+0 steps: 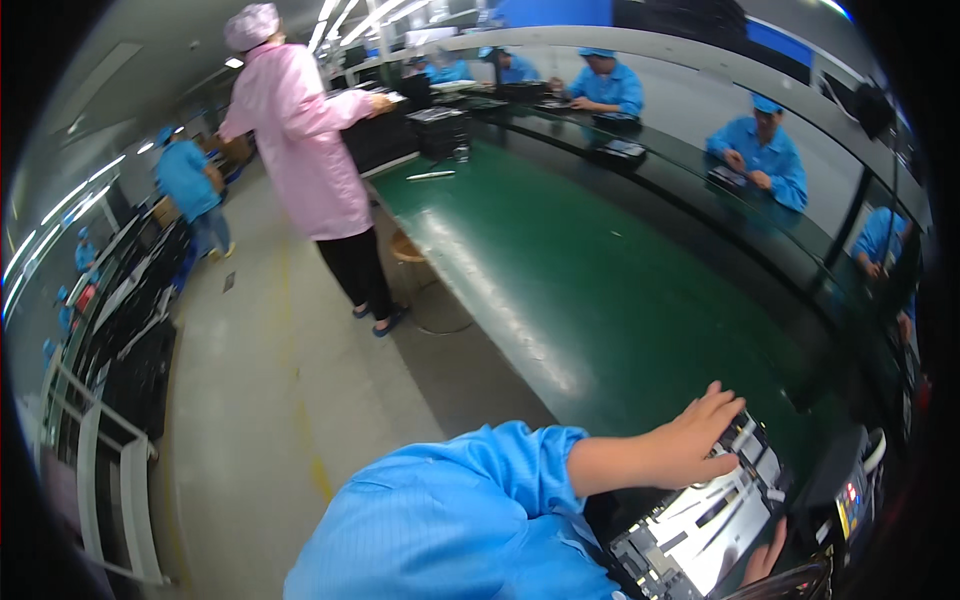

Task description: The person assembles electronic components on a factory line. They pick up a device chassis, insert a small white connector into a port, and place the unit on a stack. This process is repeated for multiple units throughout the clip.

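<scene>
At the lower right lies a flat assembly (715, 515) with shiny silver plates, dark strips and small black parts along its ends. Across its far end rests my left hand (695, 437), palm down, fingers stretched forward and thumb apart. Only some fingers of my right hand (765, 556) show, fairly straight, at the right side of the assembly; the rest of that hand is cut off or hidden. My blue left sleeve (450, 510) covers much of the lower middle. The exact kind of the assembly cannot be made out.
A long green table (560, 270) runs away from me, with a white pen-like object (431, 176) far along it. Beside the assembly stands a dark device with lit indicators (850, 505). A person in pink (300, 140) stands left of the table; seated workers in blue (765, 155) line the right.
</scene>
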The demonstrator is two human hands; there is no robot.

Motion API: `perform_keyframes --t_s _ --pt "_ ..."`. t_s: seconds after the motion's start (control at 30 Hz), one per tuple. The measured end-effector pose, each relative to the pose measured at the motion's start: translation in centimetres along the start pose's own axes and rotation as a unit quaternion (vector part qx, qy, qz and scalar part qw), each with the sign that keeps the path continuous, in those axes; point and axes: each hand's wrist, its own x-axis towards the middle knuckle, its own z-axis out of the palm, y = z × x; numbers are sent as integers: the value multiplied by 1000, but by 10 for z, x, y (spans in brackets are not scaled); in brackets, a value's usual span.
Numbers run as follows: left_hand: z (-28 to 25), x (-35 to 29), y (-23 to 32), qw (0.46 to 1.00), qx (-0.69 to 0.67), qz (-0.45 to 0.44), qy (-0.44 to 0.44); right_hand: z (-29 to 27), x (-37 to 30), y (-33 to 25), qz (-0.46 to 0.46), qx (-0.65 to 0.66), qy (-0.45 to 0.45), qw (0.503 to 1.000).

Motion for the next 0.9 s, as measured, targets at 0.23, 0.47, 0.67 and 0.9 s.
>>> perform_keyframes --t_s 0.23,0.47,0.67,0.9 --pt "46 -33 -15 978 -141 -121 -94 37 -39 -66 -22 3 -63 998" --pt "23 -36 1 921 -389 -13 1 59 -30 -85 -63 13 -69 996" --pt "-30 -41 12 895 -423 -99 104 64 -29 -89 -73 26 -57 995" --pt "-138 -31 -94 873 -450 -44 184 54 -22 -88 -72 42 -43 996"
